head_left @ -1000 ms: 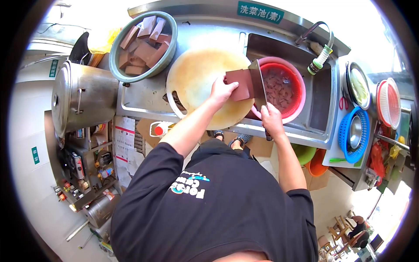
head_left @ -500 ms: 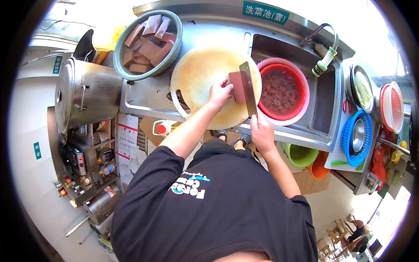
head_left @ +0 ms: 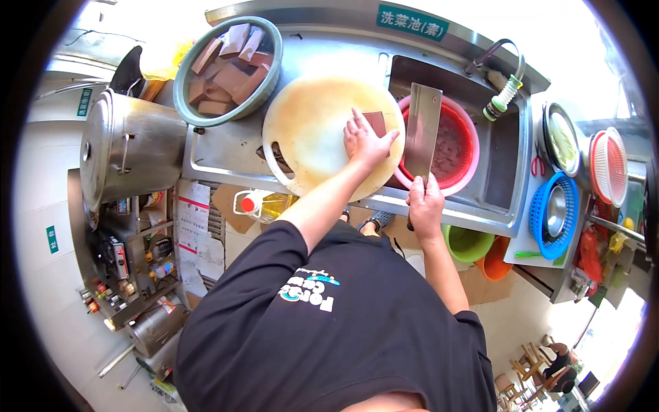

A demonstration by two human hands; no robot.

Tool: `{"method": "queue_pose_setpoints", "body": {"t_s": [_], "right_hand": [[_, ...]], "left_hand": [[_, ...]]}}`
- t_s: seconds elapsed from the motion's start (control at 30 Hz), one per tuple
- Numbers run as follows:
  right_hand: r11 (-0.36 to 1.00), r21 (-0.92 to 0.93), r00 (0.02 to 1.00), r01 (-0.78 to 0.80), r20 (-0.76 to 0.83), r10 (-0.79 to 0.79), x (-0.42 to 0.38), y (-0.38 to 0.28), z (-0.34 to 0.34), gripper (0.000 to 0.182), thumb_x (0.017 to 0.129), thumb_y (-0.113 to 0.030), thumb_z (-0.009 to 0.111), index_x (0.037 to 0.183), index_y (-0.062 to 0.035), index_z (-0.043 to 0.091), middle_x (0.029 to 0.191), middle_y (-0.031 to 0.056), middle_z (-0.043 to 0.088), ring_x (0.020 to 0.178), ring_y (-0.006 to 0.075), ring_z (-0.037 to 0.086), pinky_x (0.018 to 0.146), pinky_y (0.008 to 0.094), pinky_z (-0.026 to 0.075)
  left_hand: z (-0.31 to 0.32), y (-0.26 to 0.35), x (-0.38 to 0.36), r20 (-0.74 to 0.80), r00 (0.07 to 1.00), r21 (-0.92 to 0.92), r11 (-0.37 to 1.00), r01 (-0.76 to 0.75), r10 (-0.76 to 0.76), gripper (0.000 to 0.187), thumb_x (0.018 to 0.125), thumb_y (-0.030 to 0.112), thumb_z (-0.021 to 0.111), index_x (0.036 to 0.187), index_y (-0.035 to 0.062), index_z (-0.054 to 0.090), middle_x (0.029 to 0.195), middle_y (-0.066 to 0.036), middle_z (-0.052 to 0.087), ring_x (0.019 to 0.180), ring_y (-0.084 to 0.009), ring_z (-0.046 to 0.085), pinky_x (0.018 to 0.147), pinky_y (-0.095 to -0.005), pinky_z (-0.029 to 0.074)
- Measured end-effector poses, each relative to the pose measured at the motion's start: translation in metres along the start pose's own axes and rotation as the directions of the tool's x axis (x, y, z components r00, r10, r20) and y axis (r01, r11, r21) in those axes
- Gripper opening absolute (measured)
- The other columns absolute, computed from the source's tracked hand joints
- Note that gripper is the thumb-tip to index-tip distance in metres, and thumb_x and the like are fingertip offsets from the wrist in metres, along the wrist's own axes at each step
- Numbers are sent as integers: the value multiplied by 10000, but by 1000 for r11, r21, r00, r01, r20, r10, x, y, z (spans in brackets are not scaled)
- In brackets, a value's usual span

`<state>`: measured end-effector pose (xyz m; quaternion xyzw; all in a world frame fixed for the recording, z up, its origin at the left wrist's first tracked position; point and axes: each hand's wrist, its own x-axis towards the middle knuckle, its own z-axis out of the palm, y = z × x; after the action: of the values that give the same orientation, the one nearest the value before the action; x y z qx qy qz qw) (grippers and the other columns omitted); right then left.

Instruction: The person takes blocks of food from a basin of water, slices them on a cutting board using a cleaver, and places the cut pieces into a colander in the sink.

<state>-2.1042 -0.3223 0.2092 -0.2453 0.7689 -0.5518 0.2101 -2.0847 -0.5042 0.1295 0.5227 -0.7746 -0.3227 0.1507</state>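
On the round cutting board (head_left: 309, 130) lies a brownish-pink block (head_left: 375, 123), partly covered by my left hand (head_left: 367, 142), whose fingers are spread over it. My right hand (head_left: 425, 200) is closed around the handle of a cleaver (head_left: 423, 130). The cleaver's broad blade faces up over the left rim of a pink basin (head_left: 471, 165), apart from the block. Inside that basin a red basket (head_left: 473, 137) holds many small brownish pieces in liquid, partly hidden by the blade.
A green-rimmed basin (head_left: 181, 96) of larger blocks stands at the upper left, beside a big steel pot (head_left: 144, 147). The sink (head_left: 504, 165) with its faucet (head_left: 508, 89) lies right. A blue basket (head_left: 537, 220) is further right. A person sits at lower right.
The cleaver has moved right, off the block, and its blade has turned flat toward the view. My left hand has moved right and opened over the block.
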Motion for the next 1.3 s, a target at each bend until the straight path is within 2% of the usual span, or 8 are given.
{"method": "queue_pose_setpoints", "body": {"t_s": [0.2, 0.3, 0.43, 0.67, 1.0, 1.07, 1.17, 1.3], "right_hand": [[994, -88, 998, -58, 16, 60, 8, 31, -38, 204, 1036, -133, 512, 1149, 0, 618, 658, -12, 535, 561, 76, 518, 527, 263, 449], [933, -356, 998, 49, 64, -28, 10, 43, -45, 301, 1006, -168, 541, 1258, -31, 630, 747, 137, 654, 627, 247, 638, 630, 376, 518], [855, -512, 995, 85, 95, -43, 18, 49, -35, 349, 950, -193, 554, 1233, -9, 643, 1048, 247, 696, 941, 402, 684, 830, 484, 534], [853, -501, 973, 148, 229, -34, 33, 41, -24, 317, 934, -187, 553, 1187, -25, 653, 986, 245, 696, 905, 421, 674, 805, 506, 527], [872, -485, 966, 69, 252, 64, 45, 44, -34, 312, 932, -210, 546, 1151, -17, 655, 954, 282, 678, 927, 453, 658, 820, 533, 507], [889, -456, 965, 49, 252, 77, 47, 42, -34, 314, 938, -220, 539, 1132, -6, 662, 958, 285, 679, 939, 457, 656, 834, 537, 502], [864, -503, 973, 36, 215, 85, 49, 48, -31, 258, 961, -214, 544, 1089, -18, 653, 947, 275, 671, 925, 458, 642, 791, 508, 504], [851, -523, 983, 52, 175, 48, 40, 30, -36, 254, 970, -220, 552, 1098, -30, 660, 944, 266, 676, 918, 451, 647, 778, 509, 506]], "left_hand": [[-6, 10, 26, 355, 906, 352, 865, -357, 230, 1082, 744, 366, 766, 1564, -41, 188, 1430, -237, 447, 1343, -373, 439, 1126, -470, 362], [-31, -8, 45, 621, 614, 294, 581, -759, 487, 1029, 736, 288, 736, 1574, 4, 212, 1429, -192, 469, 1335, -353, 454, 1123, -449, 373], [-32, -23, 25, 353, 806, 384, 712, -588, 476, 928, 749, 277, 747, 1512, -32, 318, 1313, -211, 551, 1250, -353, 529, 1058, -442, 438], [-21, -26, 20, 262, 716, 329, 637, -697, 648, 751, 731, 286, 782, 1341, -56, 509, 1099, -171, 655, 1034, -317, 636, 930, -421, 504], [-29, -19, 24, 383, 684, 304, 614, -728, 621, 769, 734, 282, 788, 1363, -52, 499, 1193, -197, 642, 1097, -334, 616, 971, -435, 487], [-30, -17, 23, 177, 661, 324, 591, -739, 730, 647, 740, 241, 768, 1316, 20, 572, 1260, -169, 618, 1161, -327, 581, 982, -432, 483], [-52, 2, 42, 323, 394, 23, 409, -912, 861, 436, 744, 180, 729, 1165, 83, 673, 1258, -132, 607, 1175, -323, 553, 980, -427, 485], [-53, 15, 54, 600, 371, 57, 424, -904, 709, 203, 730, 115, 681, 926, 73, 715, 1107, -116, 617, 1074, -320, 558, 945, -421, 495]]}}
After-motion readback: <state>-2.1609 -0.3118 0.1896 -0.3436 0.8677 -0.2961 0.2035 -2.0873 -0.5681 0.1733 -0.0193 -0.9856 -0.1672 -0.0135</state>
